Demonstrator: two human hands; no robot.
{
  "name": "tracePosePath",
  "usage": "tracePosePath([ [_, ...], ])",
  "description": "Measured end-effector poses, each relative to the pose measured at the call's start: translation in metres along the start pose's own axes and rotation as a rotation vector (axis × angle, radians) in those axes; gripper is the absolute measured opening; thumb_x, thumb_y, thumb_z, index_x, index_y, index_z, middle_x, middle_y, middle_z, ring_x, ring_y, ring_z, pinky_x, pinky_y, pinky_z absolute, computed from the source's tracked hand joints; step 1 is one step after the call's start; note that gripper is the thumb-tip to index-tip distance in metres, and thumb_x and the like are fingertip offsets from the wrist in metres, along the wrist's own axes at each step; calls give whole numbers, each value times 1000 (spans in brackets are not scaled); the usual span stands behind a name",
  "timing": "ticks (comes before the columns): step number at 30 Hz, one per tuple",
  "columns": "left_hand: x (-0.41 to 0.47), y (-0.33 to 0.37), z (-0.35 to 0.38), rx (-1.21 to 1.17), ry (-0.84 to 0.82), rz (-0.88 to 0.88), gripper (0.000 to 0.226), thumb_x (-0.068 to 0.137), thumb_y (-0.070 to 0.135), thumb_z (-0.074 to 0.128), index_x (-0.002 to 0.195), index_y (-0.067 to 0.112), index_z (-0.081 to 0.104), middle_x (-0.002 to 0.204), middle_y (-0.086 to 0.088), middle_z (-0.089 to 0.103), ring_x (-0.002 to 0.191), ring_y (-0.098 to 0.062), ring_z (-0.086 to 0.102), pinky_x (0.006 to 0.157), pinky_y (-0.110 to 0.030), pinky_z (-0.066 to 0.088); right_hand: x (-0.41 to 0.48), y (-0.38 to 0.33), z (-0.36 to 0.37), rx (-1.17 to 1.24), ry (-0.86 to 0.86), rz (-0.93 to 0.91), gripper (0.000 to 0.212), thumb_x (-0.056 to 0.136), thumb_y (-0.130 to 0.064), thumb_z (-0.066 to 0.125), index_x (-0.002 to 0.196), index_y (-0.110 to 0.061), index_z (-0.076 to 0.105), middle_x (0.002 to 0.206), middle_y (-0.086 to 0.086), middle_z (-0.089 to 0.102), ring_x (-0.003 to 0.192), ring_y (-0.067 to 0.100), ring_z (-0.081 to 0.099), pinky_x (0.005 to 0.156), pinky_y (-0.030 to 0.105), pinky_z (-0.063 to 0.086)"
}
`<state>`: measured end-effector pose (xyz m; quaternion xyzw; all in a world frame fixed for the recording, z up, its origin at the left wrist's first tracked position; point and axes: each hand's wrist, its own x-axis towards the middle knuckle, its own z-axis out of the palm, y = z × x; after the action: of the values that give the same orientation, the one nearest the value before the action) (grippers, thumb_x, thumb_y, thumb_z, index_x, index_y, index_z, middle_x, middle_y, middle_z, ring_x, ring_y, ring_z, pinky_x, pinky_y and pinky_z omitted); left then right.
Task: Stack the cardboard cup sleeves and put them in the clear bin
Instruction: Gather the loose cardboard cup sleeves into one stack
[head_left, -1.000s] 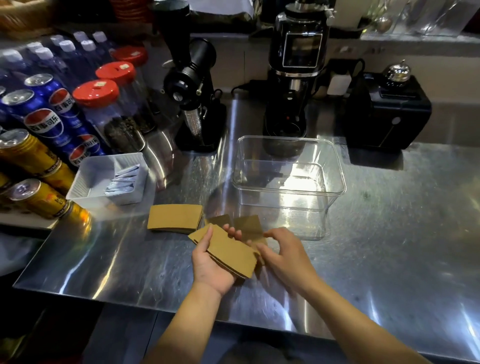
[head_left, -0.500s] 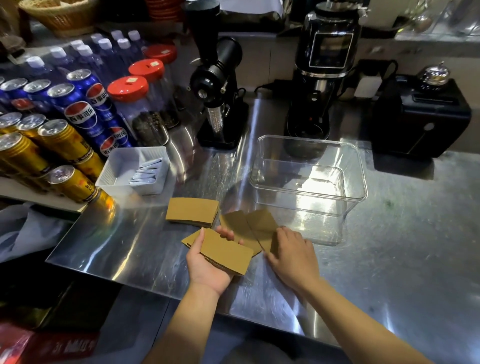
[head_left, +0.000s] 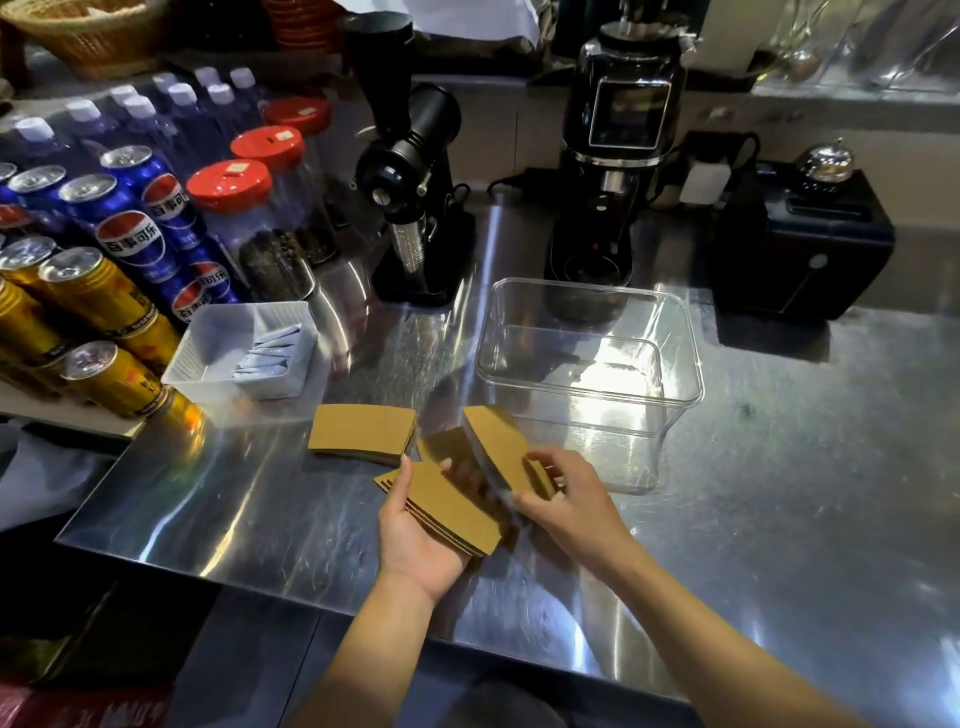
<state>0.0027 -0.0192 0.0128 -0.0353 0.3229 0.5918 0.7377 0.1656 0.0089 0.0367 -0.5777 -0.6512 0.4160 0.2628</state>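
My left hand (head_left: 421, 540) holds a small stack of flat brown cardboard cup sleeves (head_left: 447, 512) just above the steel counter. My right hand (head_left: 569, 499) grips another brown sleeve (head_left: 501, 447) by its near end, lifted and tilted, right beside the left stack. A further sleeve (head_left: 439, 447) lies flat between them, partly hidden. A separate pile of sleeves (head_left: 363, 434) rests on the counter to the left. The clear bin (head_left: 675, 332) stands empty behind my right hand.
A white tray (head_left: 208, 348) with sachets sits left of the sleeves. Blue and gold cans (head_left: 130, 234) and red-lidded jars (head_left: 234, 187) fill the left side. A black grinder (head_left: 415, 208), a coffee machine (head_left: 613, 171) and a black box (head_left: 800, 244) line the back.
My right hand has picked a sleeve up off the counter and raised it towards the stack in my left hand. The camera has shifted, so the scene sits more to the right.
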Motion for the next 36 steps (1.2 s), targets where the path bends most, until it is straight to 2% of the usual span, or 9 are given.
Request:
tracePosePath([
  [4, -1, -1, 1, 31, -35, 11, 57, 74, 53, 58, 109, 9, 65, 100, -16, 72, 90, -31, 69, 75, -44, 51, -7, -12, 15, -67, -148, -101, 44, 77, -35, 64, 118, -25, 52, 113, -2, 49, 107, 15, 44, 93, 31, 38],
  [11, -7, 9, -9, -70, -9, 19, 61, 74, 40, 58, 124, 5, 53, 111, -12, 63, 109, -26, 56, 96, -43, 42, -4, -14, 31, -213, -310, -166, 37, 81, -46, 57, 114, -32, 60, 118, -4, 48, 111, 12, 39, 97, 31, 31],
  [14, -13, 16, -16, -98, -8, 75, 44, 74, 37, 59, 106, 6, 61, 103, -10, 62, 101, -23, 58, 88, -41, 47, 2, -17, 34, -101, -253, -133, 26, 81, -42, 59, 96, -23, 69, 106, -3, 54, 104, 13, 49, 87, 28, 37],
  [17, -19, 25, -23, -135, 44, 149, 37, 75, 36, 61, 101, 10, 60, 98, -8, 62, 93, -22, 61, 83, -43, 50, 12, -17, 41, -188, -90, -105, 23, 82, -34, 59, 95, -15, 65, 95, 1, 58, 94, 20, 54, 77, 29, 40],
  [20, -24, 32, -30, -159, 86, 196, 36, 75, 35, 61, 100, 10, 60, 96, -7, 63, 88, -22, 63, 81, -44, 52, 19, -13, 49, -414, -38, -79, 37, 79, -44, 61, 101, -15, 57, 103, 6, 60, 97, 24, 51, 83, 37, 43],
  [25, -30, 40, -43, -181, 132, 255, 46, 73, 36, 63, 111, 10, 57, 98, -8, 65, 93, -23, 63, 104, -47, 39, 18, -3, 66, -700, -65, -142, 71, 70, -68, 53, 121, -20, 41, 123, 3, 50, 112, 24, 44, 91, 37, 36],
  [28, -31, 42, -48, -181, 136, 273, 48, 70, 36, 65, 109, 10, 58, 93, -8, 69, 91, -23, 65, 105, -48, 38, 17, 0, 70, -784, -64, -224, 62, 77, -60, 51, 123, -20, 41, 127, 3, 49, 113, 25, 42, 90, 37, 35],
  [31, -30, 42, -47, -180, 136, 266, 46, 70, 36, 66, 107, 10, 59, 91, -8, 69, 89, -23, 66, 101, -48, 41, 18, -1, 65, -743, -69, -255, 40, 83, -38, 54, 118, -20, 47, 123, 4, 55, 110, 27, 46, 87, 36, 35],
  [36, -24, 37, -40, -163, 120, 210, 45, 68, 36, 67, 104, 9, 60, 97, -8, 65, 89, -23, 65, 98, -47, 43, 23, -6, 53, -663, -77, -116, 35, 73, -27, 60, 103, -16, 46, 109, 7, 54, 102, 28, 45, 82, 38, 33],
])
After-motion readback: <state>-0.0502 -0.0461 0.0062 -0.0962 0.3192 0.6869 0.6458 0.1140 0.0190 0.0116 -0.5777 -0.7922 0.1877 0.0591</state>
